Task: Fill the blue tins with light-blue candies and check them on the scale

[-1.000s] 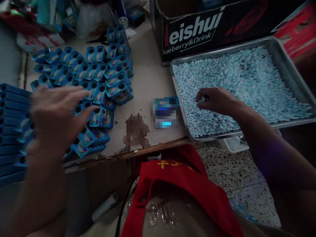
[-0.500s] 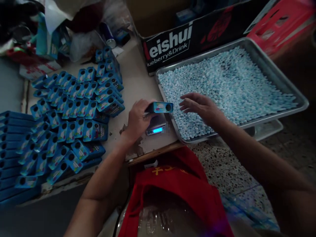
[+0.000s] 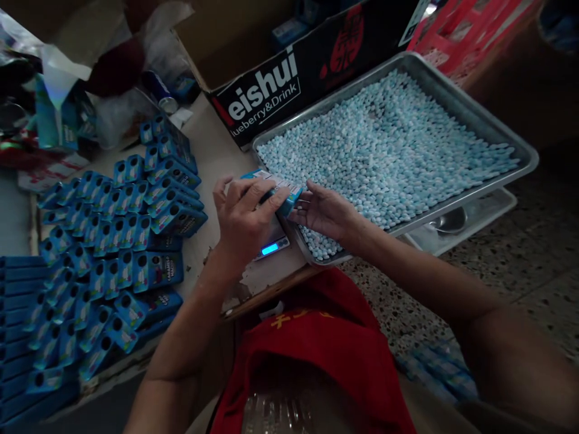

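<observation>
My left hand [image 3: 242, 211] is wrapped over a small blue candy box [image 3: 291, 190], which tilts with its right end down. Just beyond that lower end, my right hand [image 3: 329, 211] is turned palm up with the fingers stretched out, and its fingertips are close to the box. Whether they touch it I cannot tell. Under the box is a small digital scale [image 3: 271, 248] with a lit blue display, its plate mostly covered by my left hand. Pale blue and white candies [image 3: 384, 144] fill a metal tray [image 3: 479, 194] beside my right hand.
Many blue candy boxes [image 3: 117, 223] stand in rows on the table at left. A black printed carton [image 3: 271, 90] stands behind the tray, with a red plastic crate [image 3: 456, 30] at the back right. Below the tray is a clear bin [image 3: 491, 217] holding a metal scoop [image 3: 450, 221].
My left hand has tipped the candy box from level to slanting down rightward. My right hand has come left from over the tray to the box's end, turning palm up. The view has shifted.
</observation>
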A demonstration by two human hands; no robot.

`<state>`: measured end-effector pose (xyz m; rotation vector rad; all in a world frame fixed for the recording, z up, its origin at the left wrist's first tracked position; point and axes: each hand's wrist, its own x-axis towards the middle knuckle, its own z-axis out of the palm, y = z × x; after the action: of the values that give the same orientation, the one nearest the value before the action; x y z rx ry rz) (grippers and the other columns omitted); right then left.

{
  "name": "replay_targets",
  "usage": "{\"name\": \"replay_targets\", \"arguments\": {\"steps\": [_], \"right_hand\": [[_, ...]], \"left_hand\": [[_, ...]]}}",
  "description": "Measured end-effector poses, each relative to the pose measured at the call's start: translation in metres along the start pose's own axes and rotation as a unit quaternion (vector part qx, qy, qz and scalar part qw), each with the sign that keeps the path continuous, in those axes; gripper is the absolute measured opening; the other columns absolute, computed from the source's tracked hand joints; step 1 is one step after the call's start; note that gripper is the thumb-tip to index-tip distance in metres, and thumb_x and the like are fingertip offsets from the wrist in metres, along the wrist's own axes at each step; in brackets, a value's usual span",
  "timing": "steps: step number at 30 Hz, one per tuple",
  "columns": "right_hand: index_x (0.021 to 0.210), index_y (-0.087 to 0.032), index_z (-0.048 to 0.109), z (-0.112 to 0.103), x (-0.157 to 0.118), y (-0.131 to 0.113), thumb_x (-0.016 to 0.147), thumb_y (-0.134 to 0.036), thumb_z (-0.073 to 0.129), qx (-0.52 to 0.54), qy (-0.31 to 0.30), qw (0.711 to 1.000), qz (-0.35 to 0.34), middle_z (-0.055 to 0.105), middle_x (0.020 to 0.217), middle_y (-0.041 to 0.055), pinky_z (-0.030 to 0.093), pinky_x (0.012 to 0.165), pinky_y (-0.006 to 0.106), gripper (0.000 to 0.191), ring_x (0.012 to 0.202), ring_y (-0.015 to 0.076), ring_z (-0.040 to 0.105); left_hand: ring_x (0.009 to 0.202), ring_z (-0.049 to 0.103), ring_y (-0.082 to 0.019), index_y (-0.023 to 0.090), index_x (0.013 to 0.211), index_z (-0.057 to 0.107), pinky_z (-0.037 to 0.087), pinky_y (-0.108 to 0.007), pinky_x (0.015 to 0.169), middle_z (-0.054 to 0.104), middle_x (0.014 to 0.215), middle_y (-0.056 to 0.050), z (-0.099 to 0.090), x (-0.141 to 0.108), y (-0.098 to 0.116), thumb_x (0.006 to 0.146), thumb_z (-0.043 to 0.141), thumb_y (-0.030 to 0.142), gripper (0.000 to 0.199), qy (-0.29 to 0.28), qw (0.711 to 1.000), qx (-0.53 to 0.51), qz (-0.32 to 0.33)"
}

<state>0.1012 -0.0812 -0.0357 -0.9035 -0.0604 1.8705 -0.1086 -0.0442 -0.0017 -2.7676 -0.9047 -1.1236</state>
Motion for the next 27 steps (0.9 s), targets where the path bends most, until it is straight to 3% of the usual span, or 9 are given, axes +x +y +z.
{"name": "replay_targets", "arguments": {"steps": [7,12,16,19,23,27], "right_hand": [[0.105,-0.026,0.067,0.004,-0.005,-0.001,0.123,-0.047,0.048,0.023,0.013,1.000,-0.006,0.073,0.088,0.0043,0.067,0.084,0.036,0.034,0.085,0.0223,0.071],[0.111,-0.023,0.069,0.011,-0.010,-0.005,0.124,-0.046,0.045,0.056,0.025,0.998,0.001,0.075,0.095,0.0080,0.067,0.088,0.035,0.036,0.092,0.0228,0.072],[0.110,-0.022,0.070,0.013,-0.014,-0.010,0.124,-0.045,0.041,0.051,0.030,0.998,0.008,0.076,0.094,0.0087,0.066,0.090,0.035,0.040,0.092,0.0226,0.071],[0.106,-0.024,0.069,0.014,-0.015,-0.009,0.125,-0.047,0.041,0.056,0.046,0.997,0.012,0.074,0.090,0.0059,0.066,0.088,0.033,0.041,0.087,0.0216,0.070],[0.104,-0.026,0.067,0.014,-0.011,-0.005,0.124,-0.046,0.044,0.080,0.074,0.994,0.001,0.072,0.087,0.0052,0.066,0.077,0.031,0.036,0.084,0.0220,0.071],[0.102,-0.028,0.066,0.008,-0.007,-0.004,0.120,-0.040,0.057,0.086,0.045,0.995,-0.019,0.073,0.090,0.0053,0.070,0.081,0.033,0.024,0.090,0.0225,0.075]], "left_hand": [[0.111,0.069,-0.027,0.042,0.133,0.086,0.045,-0.049,0.113,0.085,0.120,-0.004,0.011,0.002,-0.001,0.116,0.069,0.020,0.033,0.063,0.996,-0.021,0.067],[0.110,0.067,-0.029,0.039,0.129,0.089,0.047,-0.050,0.108,0.083,0.120,-0.007,0.012,0.005,0.000,0.117,0.066,0.025,0.030,0.052,0.998,0.024,0.007],[0.114,0.069,-0.028,0.040,0.125,0.090,0.047,-0.050,0.112,0.085,0.120,-0.006,0.008,-0.001,0.007,0.119,0.065,0.028,0.028,0.057,0.997,0.040,0.025],[0.112,0.071,-0.028,0.040,0.122,0.091,0.047,-0.050,0.111,0.086,0.118,-0.005,0.016,-0.007,0.008,0.118,0.065,0.028,0.028,0.060,0.997,0.035,0.028],[0.109,0.070,-0.028,0.039,0.118,0.091,0.046,-0.050,0.111,0.086,0.117,-0.005,0.034,-0.012,0.000,0.117,0.065,0.024,0.031,0.052,0.999,-0.003,-0.017],[0.112,0.072,-0.029,0.037,0.123,0.091,0.049,-0.049,0.110,0.085,0.120,-0.005,0.036,-0.014,-0.009,0.110,0.072,0.023,0.026,0.058,0.994,-0.018,-0.088]]}}
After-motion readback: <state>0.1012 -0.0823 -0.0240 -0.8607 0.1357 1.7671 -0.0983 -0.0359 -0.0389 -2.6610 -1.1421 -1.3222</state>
